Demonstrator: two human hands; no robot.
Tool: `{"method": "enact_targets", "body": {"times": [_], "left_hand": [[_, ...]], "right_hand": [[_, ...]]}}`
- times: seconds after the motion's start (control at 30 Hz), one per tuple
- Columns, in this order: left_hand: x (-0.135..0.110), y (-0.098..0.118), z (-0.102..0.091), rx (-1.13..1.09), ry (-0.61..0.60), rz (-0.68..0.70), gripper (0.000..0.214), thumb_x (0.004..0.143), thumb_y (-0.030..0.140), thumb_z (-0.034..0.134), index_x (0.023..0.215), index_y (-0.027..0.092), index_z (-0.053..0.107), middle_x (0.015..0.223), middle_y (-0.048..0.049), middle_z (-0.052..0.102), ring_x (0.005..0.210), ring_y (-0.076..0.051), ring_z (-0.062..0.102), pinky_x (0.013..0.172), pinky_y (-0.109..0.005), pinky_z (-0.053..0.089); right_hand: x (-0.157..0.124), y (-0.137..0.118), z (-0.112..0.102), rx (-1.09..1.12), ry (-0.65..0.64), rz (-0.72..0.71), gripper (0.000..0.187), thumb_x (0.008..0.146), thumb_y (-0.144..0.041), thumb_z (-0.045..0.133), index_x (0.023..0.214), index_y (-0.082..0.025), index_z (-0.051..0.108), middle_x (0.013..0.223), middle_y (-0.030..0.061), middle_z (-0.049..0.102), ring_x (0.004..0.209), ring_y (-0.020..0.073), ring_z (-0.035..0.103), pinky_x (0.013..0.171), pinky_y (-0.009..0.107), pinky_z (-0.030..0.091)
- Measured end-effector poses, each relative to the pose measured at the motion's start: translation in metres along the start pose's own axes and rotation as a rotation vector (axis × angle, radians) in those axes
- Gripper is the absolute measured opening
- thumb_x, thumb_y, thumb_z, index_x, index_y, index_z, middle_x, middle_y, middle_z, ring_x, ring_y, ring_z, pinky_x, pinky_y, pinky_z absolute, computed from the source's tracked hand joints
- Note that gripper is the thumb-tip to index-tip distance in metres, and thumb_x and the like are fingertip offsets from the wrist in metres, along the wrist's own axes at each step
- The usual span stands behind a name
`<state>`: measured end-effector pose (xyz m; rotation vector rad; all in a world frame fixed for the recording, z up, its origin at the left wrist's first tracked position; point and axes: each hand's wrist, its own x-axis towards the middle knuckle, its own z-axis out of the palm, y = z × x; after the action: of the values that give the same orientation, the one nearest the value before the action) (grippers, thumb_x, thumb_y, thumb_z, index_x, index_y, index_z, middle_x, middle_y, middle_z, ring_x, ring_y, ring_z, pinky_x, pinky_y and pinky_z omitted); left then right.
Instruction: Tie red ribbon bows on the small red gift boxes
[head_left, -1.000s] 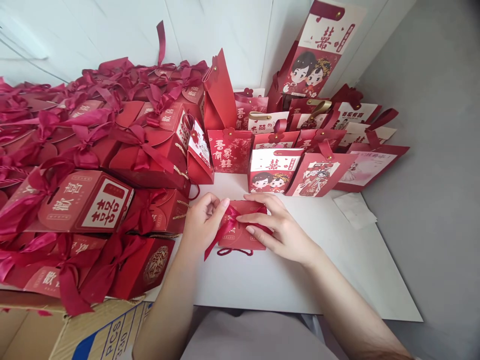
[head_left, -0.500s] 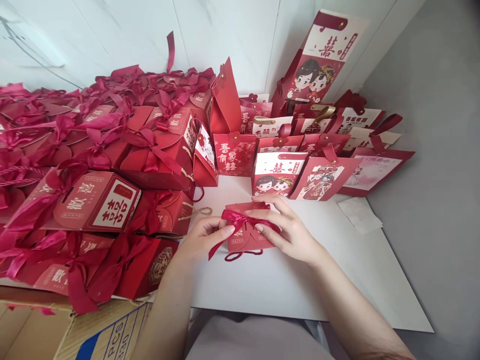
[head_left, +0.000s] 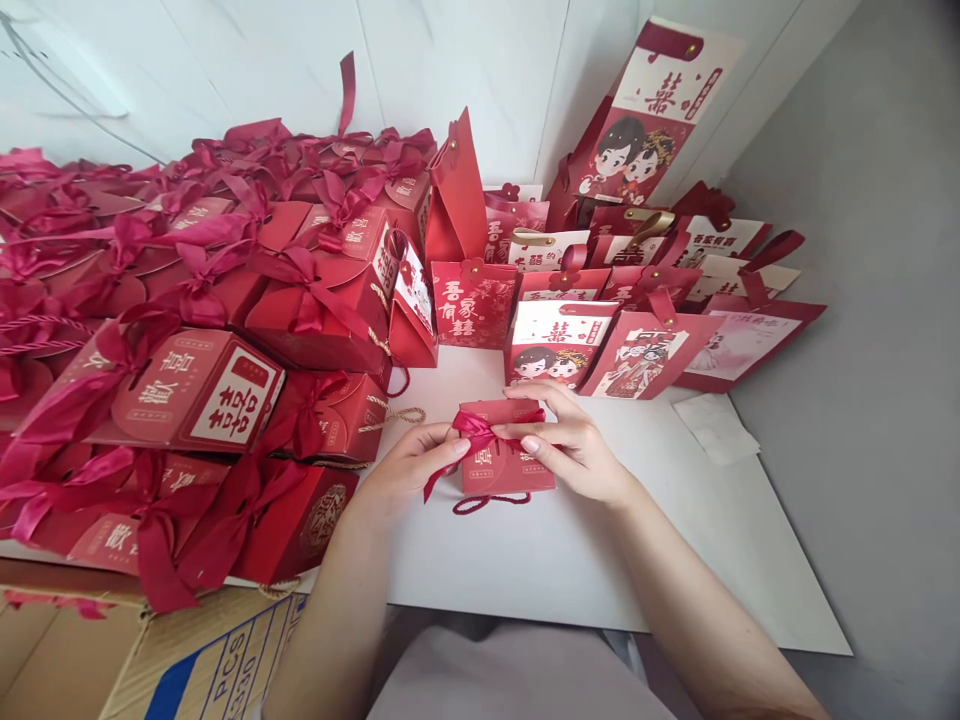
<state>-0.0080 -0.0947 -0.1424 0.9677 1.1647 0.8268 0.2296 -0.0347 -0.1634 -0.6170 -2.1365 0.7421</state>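
Note:
A small red gift box (head_left: pixel 495 472) with pale lettering lies on the white table, a dark red cord loop (head_left: pixel 491 505) showing at its near edge. Across its top runs a crimson satin ribbon (head_left: pixel 475 426) tied in a bow. My left hand (head_left: pixel 420 458) pinches the bow's left side between thumb and fingers, and a ribbon tail hangs below. From the right, my right hand (head_left: pixel 574 445) has its thumb and fingers closed on the bow's right part, with another finger reaching over the box's far edge. The ribbon between those fingers is partly hidden.
Stacked red gift boxes (head_left: pixel 187 395) with bows fill the left. Several upright red and white gift bags (head_left: pixel 559 345) stand behind, a taller bag (head_left: pixel 637 120) at the back. A white paper (head_left: pixel 716 428) lies right; a cardboard carton (head_left: pixel 210 660) sits at lower left.
The ribbon's right part, stretched out earlier, is now drawn in under my right fingers. My right hand has shifted slightly toward the bow's middle. My left hand keeps its pinch.

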Motion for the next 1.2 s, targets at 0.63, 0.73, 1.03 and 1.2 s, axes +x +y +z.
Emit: {"method": "enact_targets", "body": {"times": [0.63,0.73,1.03,1.2], "left_hand": [[-0.005,0.03,0.037,0.764,0.414,0.526,0.008,0.091,0.029,0.065,0.093,0.025,0.072,0.115,-0.0027,0.06,0.112,-0.018,0.059,0.101,-0.033,0.042],[0.004,0.026,0.044,0.793,0.399,0.495,0.006,0.09,0.028,0.066,0.089,0.023,0.069,0.117,-0.0043,0.06,0.115,-0.021,0.059,0.102,-0.036,0.042],[0.008,0.021,0.04,0.667,0.28,0.398,0.008,0.09,0.027,0.064,0.084,0.022,0.064,0.114,-0.003,0.062,0.115,-0.021,0.06,0.1,-0.036,0.044],[0.01,0.02,0.041,0.631,0.27,0.369,0.006,0.088,0.024,0.063,0.084,0.022,0.061,0.112,-0.0024,0.061,0.11,-0.02,0.06,0.098,-0.035,0.045]], "right_hand": [[-0.003,-0.002,-0.024,0.325,0.114,0.318,0.023,0.096,-0.029,0.064,0.118,-0.032,0.07,0.133,0.0043,0.062,0.131,0.0237,0.055,0.116,0.047,0.041],[-0.001,-0.003,-0.02,0.235,0.094,0.28,0.017,0.095,-0.022,0.065,0.108,-0.029,0.072,0.125,0.0047,0.066,0.123,0.0222,0.06,0.111,0.045,0.045],[0.014,-0.004,-0.017,-0.08,0.184,-0.014,0.023,0.096,-0.011,0.061,0.101,-0.03,0.073,0.106,0.0049,0.07,0.101,0.0229,0.063,0.088,0.044,0.052],[0.017,-0.003,-0.014,-0.034,0.145,-0.018,0.023,0.096,-0.009,0.056,0.094,-0.027,0.07,0.11,0.0056,0.069,0.105,0.0228,0.062,0.092,0.045,0.052]]}}
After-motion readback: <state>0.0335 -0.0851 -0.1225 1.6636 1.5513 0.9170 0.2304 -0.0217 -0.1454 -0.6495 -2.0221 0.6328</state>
